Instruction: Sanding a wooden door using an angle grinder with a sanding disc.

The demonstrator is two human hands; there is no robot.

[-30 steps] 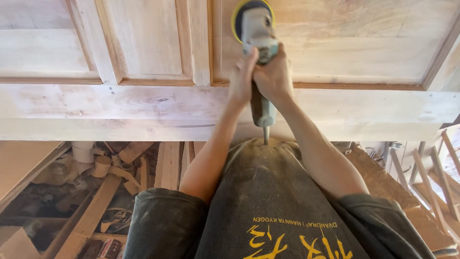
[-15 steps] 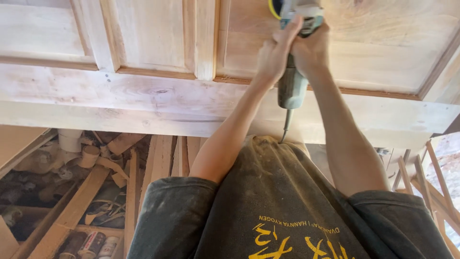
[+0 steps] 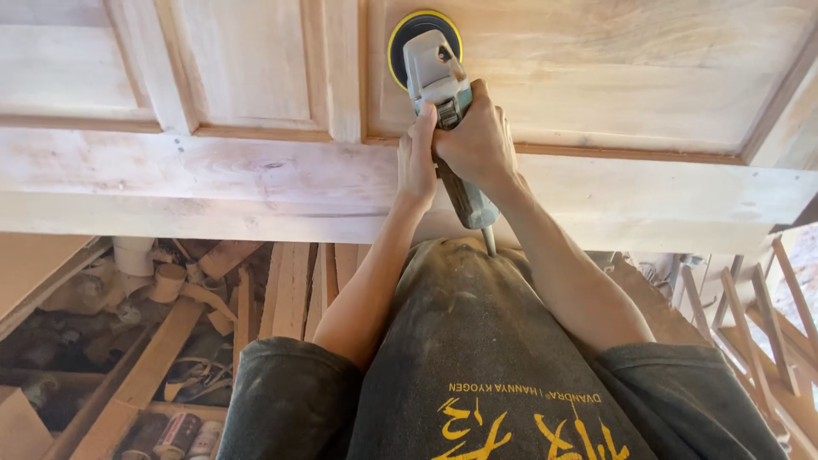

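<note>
Both hands grip one tool: the right hand (image 3: 477,140) is wrapped tight around the neck of a grey-and-teal electric disc sander (image 3: 443,102), and the left hand (image 3: 417,158) closes against the same body from the other side, fingers curled on it. The sander's round black pad with a yellow rim (image 3: 423,43) lies against a pale, raised wooden door panel (image 3: 630,72), near that panel's left edge and just beside the upright rail (image 3: 345,68) that divides it from the next panel.

Trouble could start at that edge, I judge: if the pad tips or drifts left, its rim may dig into the moulding and leave a gouge or a rounded corner. Dwelling in one spot could burn or dish the soft wood. The cord (image 3: 489,243) leaves the handle's tail and runs down towards the dusty dark shirt (image 3: 486,341); it could snag on the cloth or on the frame's lower rail (image 3: 213,183) and jerk the tool.

As for the sander, its housing looks dusty and worn, held at a slant with the handle pointing back at the body. Whether the pad sits fully flat is hard to tell from this angle. Offcuts and cans (image 3: 183,430) lie on the floor below
</note>
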